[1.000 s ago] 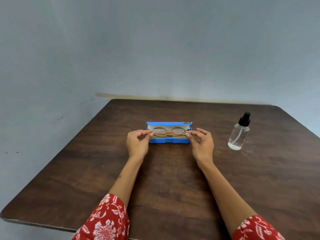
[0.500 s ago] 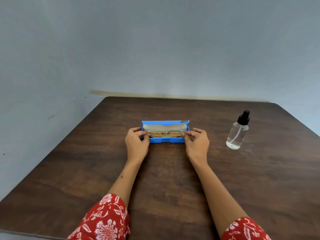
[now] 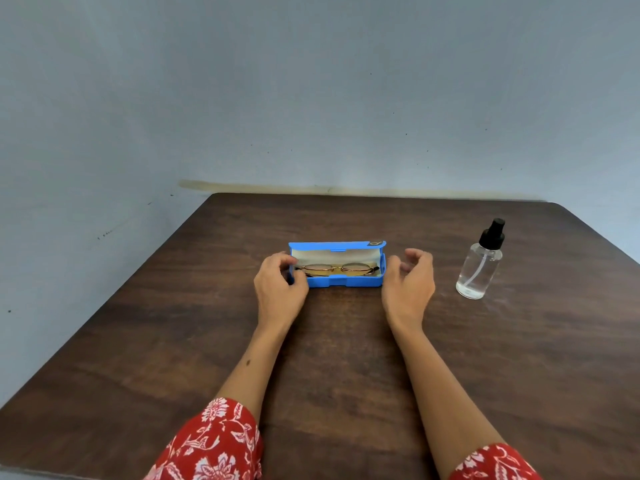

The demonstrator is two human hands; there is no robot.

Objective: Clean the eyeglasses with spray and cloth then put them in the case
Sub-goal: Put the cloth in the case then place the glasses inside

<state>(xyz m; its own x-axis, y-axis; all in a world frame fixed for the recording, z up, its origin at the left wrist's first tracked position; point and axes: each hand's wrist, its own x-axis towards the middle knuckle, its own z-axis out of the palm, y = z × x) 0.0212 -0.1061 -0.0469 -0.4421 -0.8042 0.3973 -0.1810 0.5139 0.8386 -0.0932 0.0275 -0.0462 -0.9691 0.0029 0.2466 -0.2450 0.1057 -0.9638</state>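
The tabletop is seen as dark wood grain with a smooth, faintly sheened finish. The case is shown in matt blue plastic, lined with a pale, cloth-like material. The eyeglasses are framed in thin, glossy gold-toned metal. The spray bottle is made of clear, shiny plastic or glass, capped in matt black plastic. The sleeves are printed red floral cloth.
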